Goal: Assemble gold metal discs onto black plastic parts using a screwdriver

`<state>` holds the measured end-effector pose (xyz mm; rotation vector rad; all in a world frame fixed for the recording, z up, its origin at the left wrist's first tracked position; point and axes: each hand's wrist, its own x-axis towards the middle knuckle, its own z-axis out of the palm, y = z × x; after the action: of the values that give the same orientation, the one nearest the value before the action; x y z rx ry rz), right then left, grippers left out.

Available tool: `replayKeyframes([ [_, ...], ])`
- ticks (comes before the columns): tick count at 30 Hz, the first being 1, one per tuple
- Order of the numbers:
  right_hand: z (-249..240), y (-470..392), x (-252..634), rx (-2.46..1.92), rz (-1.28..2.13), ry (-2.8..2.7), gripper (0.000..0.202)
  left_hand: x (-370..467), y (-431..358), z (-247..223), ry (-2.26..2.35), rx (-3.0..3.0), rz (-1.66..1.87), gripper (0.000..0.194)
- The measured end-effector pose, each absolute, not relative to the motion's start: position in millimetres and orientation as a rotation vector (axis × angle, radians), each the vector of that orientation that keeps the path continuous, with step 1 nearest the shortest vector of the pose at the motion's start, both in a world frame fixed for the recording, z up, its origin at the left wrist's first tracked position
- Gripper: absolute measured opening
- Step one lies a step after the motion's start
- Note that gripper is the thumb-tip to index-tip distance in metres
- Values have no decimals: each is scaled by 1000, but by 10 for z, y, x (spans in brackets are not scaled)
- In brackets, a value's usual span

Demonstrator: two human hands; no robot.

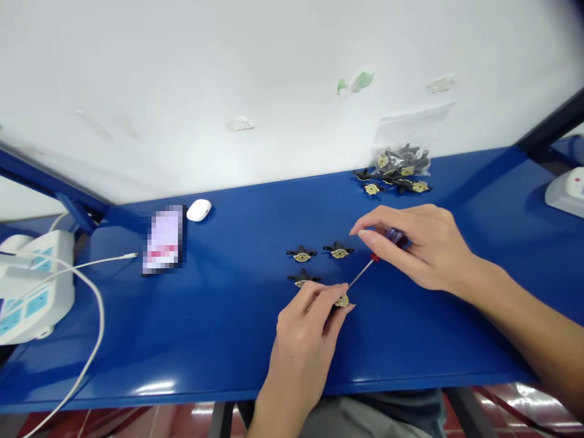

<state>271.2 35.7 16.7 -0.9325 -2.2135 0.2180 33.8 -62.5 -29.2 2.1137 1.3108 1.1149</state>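
My left hand [303,340] pinches a small black part with a brass-coloured disc [342,300] on the blue table. My right hand [422,246] is closed round the dark handle of a screwdriver [360,273], whose thin shaft slants down to the left, its tip at or near the held part. Just behind my left fingers lies a similar part [302,278], partly hidden. Two more, one on the left [302,253] and one on the right [339,250], sit farther back.
Near the white wall, a clear bag [404,159] holds several parts, with loose ones [371,188] before it. A phone [163,240], a white case [199,210], a cable [100,316] and a power strip [59,292] are on the left. A white device [568,191] stands far right.
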Motion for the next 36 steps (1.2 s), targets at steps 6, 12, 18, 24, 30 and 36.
replayKeyframes([
  [6, 187, 323, 2716, -919, 188, -2227, 9, 339, -639, -293, 1310, 2092, 1116, 31],
  [12, 188, 313, 2684, -923, 151, -2229, 9, 332, -640, -318, 1312, 2087, 1118, 32],
  [18, 214, 285, 2680, -891, 116, -2244, 10, 332, -631, -309, 1304, 2104, 1125, 33],
  [24, 239, 242, 2669, -853, 48, -2253, 13, 324, -629, -292, 1335, 2137, 1109, 32],
  [30, 218, 274, 2668, -873, -54, -2226, 10, 310, -597, -287, 1327, 2167, 1125, 29],
  [36, 209, 278, 2658, -826, -141, -2217, 11, 314, -594, -282, 1312, 2168, 1139, 29],
])
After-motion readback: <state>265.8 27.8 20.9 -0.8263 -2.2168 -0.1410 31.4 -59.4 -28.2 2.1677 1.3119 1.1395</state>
